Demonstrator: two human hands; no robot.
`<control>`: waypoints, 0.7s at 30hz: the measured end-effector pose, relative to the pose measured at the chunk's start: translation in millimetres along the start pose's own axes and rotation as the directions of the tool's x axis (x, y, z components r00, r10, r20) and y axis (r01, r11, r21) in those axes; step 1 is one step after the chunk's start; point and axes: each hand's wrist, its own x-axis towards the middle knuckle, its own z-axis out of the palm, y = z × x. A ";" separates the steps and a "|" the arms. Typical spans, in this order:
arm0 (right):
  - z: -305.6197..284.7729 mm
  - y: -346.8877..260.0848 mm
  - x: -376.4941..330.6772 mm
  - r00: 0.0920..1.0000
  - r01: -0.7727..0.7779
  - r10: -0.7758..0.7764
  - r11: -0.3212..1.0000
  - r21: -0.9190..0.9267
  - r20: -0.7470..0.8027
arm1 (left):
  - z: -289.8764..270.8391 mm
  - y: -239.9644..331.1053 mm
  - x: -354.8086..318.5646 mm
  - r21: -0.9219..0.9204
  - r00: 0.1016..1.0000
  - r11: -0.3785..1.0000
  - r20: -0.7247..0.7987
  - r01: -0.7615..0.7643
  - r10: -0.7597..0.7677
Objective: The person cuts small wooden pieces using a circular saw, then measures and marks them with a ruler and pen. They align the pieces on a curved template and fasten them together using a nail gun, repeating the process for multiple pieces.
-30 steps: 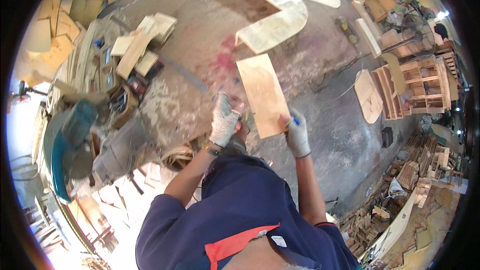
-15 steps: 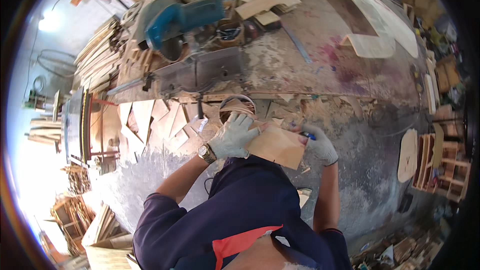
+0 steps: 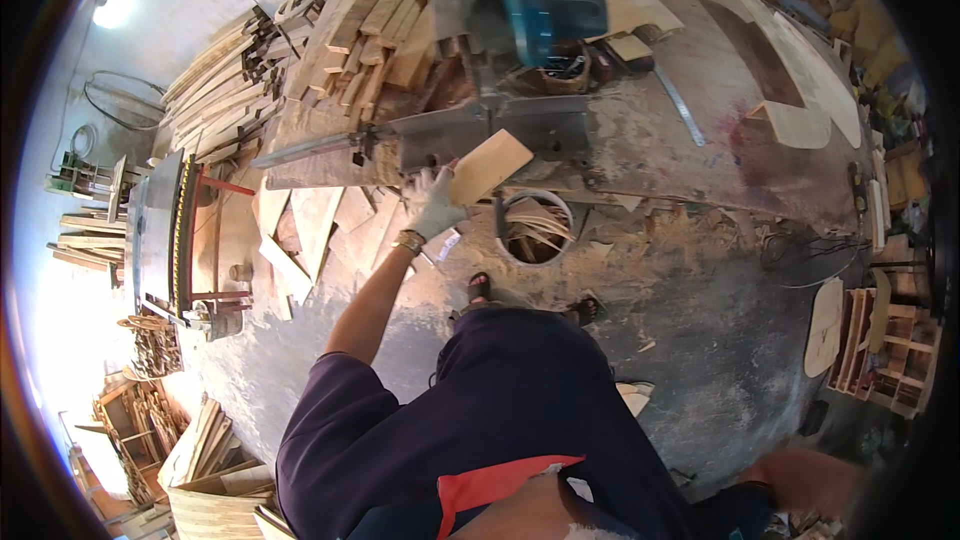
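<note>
My left hand point(image 3: 432, 202), in a pale knit work glove, grips one end of a small, light wooden board point(image 3: 492, 168). The board slants up to the right, its far end in front of the dark metal fence point(image 3: 545, 130) of the saw on the bench. Behind the fence stands the teal power saw point(image 3: 540, 20), smeared by motion. My right forearm point(image 3: 810, 480) reaches out to the lower right, blurred, and its hand lies outside the picture. Just right of the board, a round bin point(image 3: 537, 227) holds wood offcuts.
Stacked wood strips point(image 3: 385, 25) lie left of the saw. A metal ruler point(image 3: 680, 105) and curved wooden panels point(image 3: 800, 125) rest on the bench's right side. Flat offcuts point(image 3: 320, 225) cover the floor at left. A slatted wooden crate point(image 3: 890, 340) stands far right.
My left hand has moved up to the bench's edge with a board in it. My right hand has let go, swung down to the right and left the picture. The view has shifted.
</note>
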 end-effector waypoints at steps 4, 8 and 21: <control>29.0 -38.4 -31.6 0.996 -0.052 0.059 0.993 -0.104 0.062 | 10.9 -13.0 -19.4 -0.892 0.970 0.382 0.223 0.242 -0.095; 76.8 -63.9 -62.9 0.960 -0.117 0.152 0.981 -0.157 0.235 | 15.8 30.4 -36.5 -0.924 0.775 -0.047 0.345 0.379 -0.530; 169.7 -100.6 -105.5 0.789 -0.188 0.259 0.965 -0.182 0.557 | 19.1 98.6 43.1 -0.878 0.870 0.167 0.471 0.448 0.144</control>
